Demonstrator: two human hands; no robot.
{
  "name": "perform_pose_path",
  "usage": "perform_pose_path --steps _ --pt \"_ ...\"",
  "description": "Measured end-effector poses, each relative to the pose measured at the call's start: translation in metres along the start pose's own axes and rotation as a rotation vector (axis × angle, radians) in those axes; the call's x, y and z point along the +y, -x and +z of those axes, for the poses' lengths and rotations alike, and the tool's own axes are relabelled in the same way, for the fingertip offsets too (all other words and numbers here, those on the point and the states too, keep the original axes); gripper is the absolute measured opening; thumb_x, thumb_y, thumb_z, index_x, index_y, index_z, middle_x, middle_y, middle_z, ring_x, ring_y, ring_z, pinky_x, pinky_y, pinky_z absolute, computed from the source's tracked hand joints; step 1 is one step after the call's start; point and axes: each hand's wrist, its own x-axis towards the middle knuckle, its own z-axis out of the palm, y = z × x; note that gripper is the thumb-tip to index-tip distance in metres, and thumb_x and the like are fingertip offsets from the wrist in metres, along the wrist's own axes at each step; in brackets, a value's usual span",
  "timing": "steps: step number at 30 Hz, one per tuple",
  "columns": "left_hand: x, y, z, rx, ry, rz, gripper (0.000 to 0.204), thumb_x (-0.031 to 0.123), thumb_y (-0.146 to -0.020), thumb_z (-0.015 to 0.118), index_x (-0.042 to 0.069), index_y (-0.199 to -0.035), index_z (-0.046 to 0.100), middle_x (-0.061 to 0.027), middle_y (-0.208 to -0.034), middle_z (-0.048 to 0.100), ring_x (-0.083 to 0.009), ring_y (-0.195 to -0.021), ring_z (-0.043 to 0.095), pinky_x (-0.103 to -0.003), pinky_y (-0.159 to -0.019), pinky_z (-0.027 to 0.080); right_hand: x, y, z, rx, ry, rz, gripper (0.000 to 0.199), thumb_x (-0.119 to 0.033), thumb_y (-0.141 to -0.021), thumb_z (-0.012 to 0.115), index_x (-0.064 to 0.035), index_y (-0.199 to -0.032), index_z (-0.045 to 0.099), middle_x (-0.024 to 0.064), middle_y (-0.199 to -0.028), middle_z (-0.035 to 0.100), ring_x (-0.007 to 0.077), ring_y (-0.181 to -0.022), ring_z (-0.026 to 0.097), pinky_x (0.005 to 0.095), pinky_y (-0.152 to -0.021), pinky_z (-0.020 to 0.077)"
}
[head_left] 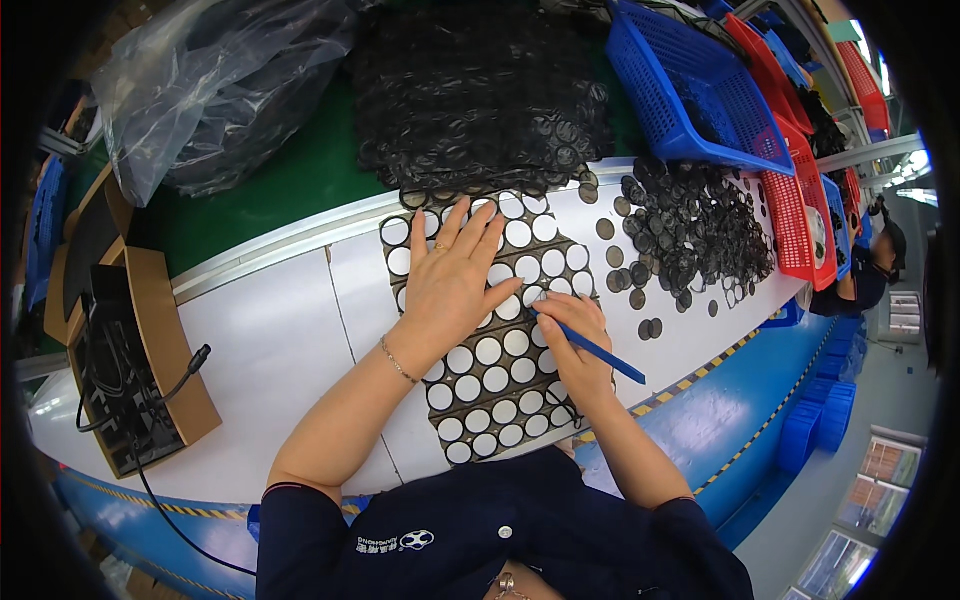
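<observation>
A dark sheet with rows of white round discs (488, 350) lies on the white worktop in front of me. My left hand (450, 270) rests flat on the upper part of this sheet, fingers spread, holding nothing. Closed around a slim blue pen-like tool (600, 352), my right hand (578, 345) is just right of the left thumb. The tool's tip meets the sheet near one of the discs, and its other end points down to the right. What the tip does there is too small to make out.
Stacked dark sheets (480, 100) lie beyond my hands, beside a clear plastic bag (220, 90). Loose dark discs (690, 225) are heaped at the right, near a blue basket (690, 140) and a red basket (795, 220). A cardboard box (165, 340) with cables stands left. Another person (870, 270) is far right.
</observation>
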Motion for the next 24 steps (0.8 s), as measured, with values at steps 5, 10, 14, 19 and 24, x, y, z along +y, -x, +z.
perform_pose_path --steps 5,10,14,19,24 --pt "0.002 -0.001 0.001 0.0 -0.004 0.008 0.071 0.046 -0.091 0.072 0.002 -0.144 0.055 -0.0123 -0.153 0.051 -0.0333 -0.148 0.038 -0.061 -0.122 0.015 0.0 0.01 0.014 0.084 0.487 -0.369 0.026 -0.013 -0.094 0.071 -0.0085 -0.119 0.072 0.0089 -0.12 0.072 0.025 -0.125 0.062 0.0472 -0.115 0.0335" --pt "0.001 -0.001 -0.001 0.0 -0.023 0.005 0.072 0.047 -0.091 0.072 0.002 -0.145 0.055 -0.0123 -0.153 0.051 -0.033 -0.148 0.038 -0.062 -0.122 0.015 0.03 -0.023 -0.012 0.309 0.513 -0.326 0.029 -0.007 -0.095 0.067 -0.0018 -0.124 0.068 0.0137 -0.124 0.07 0.0295 -0.121 0.064 0.0473 -0.111 0.0382" --pt "0.003 -0.001 -0.001 -0.015 -0.033 0.0 0.069 0.043 -0.092 0.072 0.003 -0.145 0.054 -0.0117 -0.155 0.048 -0.0326 -0.149 0.037 -0.063 -0.121 0.015 0.018 -0.009 -0.035 0.269 -0.01 0.058 0.023 -0.009 -0.101 0.062 0.0019 -0.12 0.07 0.0158 -0.119 0.072 0.0296 -0.117 0.066 0.0471 -0.109 0.0416" --pt "0.029 0.016 -0.015 -0.152 -0.126 0.023 0.06 0.032 -0.093 0.07 0.003 -0.143 0.055 -0.009 -0.158 0.044 -0.0306 -0.15 0.035 -0.068 -0.119 0.02 0.002 0.038 -0.006 0.079 -0.09 0.028 0.019 -0.015 -0.101 0.064 -0.0048 -0.114 0.074 0.0118 -0.115 0.073 0.028 -0.117 0.065 0.0491 -0.114 0.0367" --pt "0.054 0.067 -0.034 -0.242 -0.098 0.14 0.056 0.029 -0.093 0.071 0.004 -0.141 0.057 -0.0069 -0.153 0.049 -0.0295 -0.147 0.038 -0.069 -0.117 0.022 -0.003 0.04 -0.007 0.044 -0.065 0.034 0.019 -0.014 -0.1 0.064 -0.0044 -0.113 0.074 0.0133 -0.115 0.072 0.0295 -0.118 0.063 0.0474 -0.114 0.0356"
